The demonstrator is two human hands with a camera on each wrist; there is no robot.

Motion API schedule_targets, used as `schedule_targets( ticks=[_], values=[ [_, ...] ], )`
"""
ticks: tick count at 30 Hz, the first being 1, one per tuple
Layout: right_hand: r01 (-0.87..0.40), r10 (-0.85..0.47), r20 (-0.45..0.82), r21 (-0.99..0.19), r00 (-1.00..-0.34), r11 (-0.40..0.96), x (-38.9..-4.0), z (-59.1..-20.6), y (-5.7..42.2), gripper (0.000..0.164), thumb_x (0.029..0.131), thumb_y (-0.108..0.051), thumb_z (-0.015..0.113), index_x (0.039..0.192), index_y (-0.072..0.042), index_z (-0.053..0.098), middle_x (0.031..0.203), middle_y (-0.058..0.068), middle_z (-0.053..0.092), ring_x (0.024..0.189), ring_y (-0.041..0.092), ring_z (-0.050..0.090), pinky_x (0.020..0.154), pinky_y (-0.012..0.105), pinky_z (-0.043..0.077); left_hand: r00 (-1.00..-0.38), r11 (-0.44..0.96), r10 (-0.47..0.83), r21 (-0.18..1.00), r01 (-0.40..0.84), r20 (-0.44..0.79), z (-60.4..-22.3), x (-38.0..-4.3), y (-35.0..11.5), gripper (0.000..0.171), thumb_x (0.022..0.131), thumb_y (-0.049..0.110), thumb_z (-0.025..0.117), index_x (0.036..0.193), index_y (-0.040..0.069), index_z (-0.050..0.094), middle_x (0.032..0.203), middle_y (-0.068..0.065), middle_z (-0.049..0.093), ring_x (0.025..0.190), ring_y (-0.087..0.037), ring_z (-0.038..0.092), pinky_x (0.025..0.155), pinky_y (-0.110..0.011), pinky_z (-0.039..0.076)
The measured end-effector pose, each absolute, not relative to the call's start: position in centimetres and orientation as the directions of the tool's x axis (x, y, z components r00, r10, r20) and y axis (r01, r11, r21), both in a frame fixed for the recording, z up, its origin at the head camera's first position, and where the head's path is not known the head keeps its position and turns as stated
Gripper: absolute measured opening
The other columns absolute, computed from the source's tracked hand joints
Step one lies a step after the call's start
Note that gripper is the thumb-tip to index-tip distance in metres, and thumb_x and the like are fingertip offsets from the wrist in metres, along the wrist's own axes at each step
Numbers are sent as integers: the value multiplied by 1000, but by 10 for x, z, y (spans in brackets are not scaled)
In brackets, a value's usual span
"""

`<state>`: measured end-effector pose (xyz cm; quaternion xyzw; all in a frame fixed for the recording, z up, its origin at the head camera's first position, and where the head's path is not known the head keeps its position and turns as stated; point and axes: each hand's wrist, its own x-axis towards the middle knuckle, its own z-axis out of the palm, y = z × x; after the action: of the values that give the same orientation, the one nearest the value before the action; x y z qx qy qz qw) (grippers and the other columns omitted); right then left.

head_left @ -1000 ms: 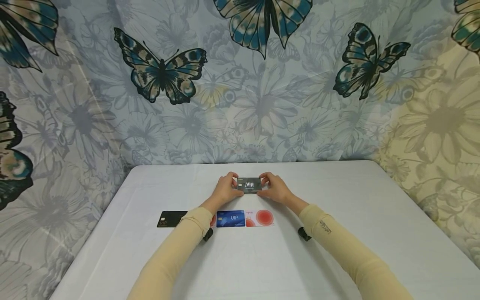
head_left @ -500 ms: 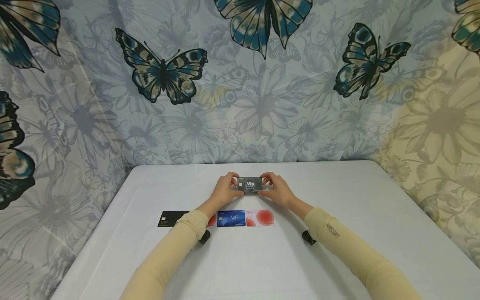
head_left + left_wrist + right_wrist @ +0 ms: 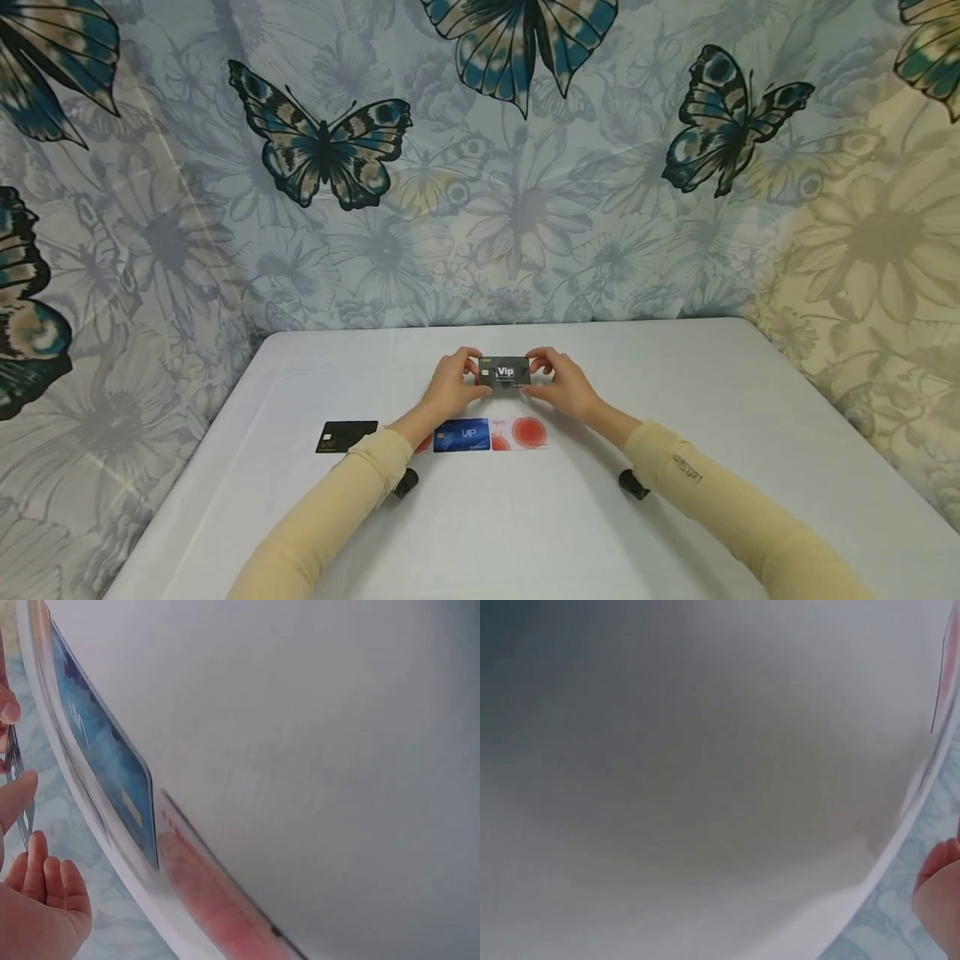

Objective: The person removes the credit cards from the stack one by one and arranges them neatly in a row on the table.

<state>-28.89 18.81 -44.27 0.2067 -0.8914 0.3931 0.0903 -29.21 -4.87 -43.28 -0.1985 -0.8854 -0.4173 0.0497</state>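
Both hands hold a dark grey card with "Vip" printed on it (image 3: pixel 504 372), over the far part of the table. My left hand (image 3: pixel 450 387) pinches its left edge between thumb and fingers. At the opposite edge, my right hand (image 3: pixel 566 387) pinches it the same way. Nearer to me lies a row of cards: a black card (image 3: pixel 347 437), a red-and-white card (image 3: pixel 424 443) mostly hidden by the left forearm, a blue VIP card (image 3: pixel 462 435), and a white card with red circles (image 3: pixel 519 434). The left wrist view shows the held card edge-on (image 3: pixel 18 769).
A white cloth covers the table (image 3: pixel 525 525). Behind it hangs a backdrop (image 3: pixel 510 233) with butterflies and flowers. Small black devices, such as the one under the right wrist (image 3: pixel 633 484), sit at both wrists.
Both hands and the grey card have shifted slightly right. The right forearm has swung outward to the right, and the left forearm a little to the left. The row of cards stays put.
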Motion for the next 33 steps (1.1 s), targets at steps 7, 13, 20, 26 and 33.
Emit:
schedule_targets(
  ticks=[7, 13, 20, 26, 33],
  values=[
    [-441, -302, 322, -672, -897, 595, -274, -441, 194, 53, 79, -12, 82, 124, -4, 55, 99, 6, 63, 91, 26, 50, 77, 36, 39, -903, 568, 340, 707, 420, 264, -434, -280, -47, 55, 79, 13, 82, 125, 4, 53, 91, -7, 59, 98, -30, 51, 88, -40, 43],
    [-432, -298, 314, -687, -902, 584, -263, -439, 198, 54, 78, -11, 83, 124, -5, 56, 100, 5, 64, 91, 24, 49, 77, 35, 40, -897, 557, 348, 709, 432, 273, -434, -269, -46, 55, 78, 11, 83, 124, 4, 54, 94, -10, 60, 97, -26, 51, 89, -40, 44],
    [-434, -301, 315, -700, -900, 567, -249, -439, 203, 55, 75, -9, 84, 123, -4, 56, 98, 5, 64, 92, 28, 51, 78, 36, 41, -888, 544, 377, 713, 442, 263, -435, -257, -43, 54, 78, 10, 83, 123, 5, 54, 95, -10, 59, 96, -23, 51, 86, -38, 45],
    [-422, -297, 302, -694, -906, 583, -241, -441, 210, 56, 75, -11, 85, 123, -6, 56, 96, 3, 64, 90, 23, 50, 78, 34, 41, -863, 514, 412, 708, 484, 291, -434, -248, -40, 51, 77, 6, 82, 120, 3, 54, 92, -8, 59, 94, -24, 51, 84, -38, 44],
    [-419, -305, 289, -680, -907, 602, -231, -443, 219, 56, 75, -12, 85, 122, -8, 57, 96, 1, 63, 90, 22, 51, 78, 34, 42, -862, 522, 447, 712, 469, 240, -432, -238, -35, 50, 79, 8, 80, 121, 6, 52, 94, -3, 58, 95, -22, 51, 82, -35, 44]
  ],
)
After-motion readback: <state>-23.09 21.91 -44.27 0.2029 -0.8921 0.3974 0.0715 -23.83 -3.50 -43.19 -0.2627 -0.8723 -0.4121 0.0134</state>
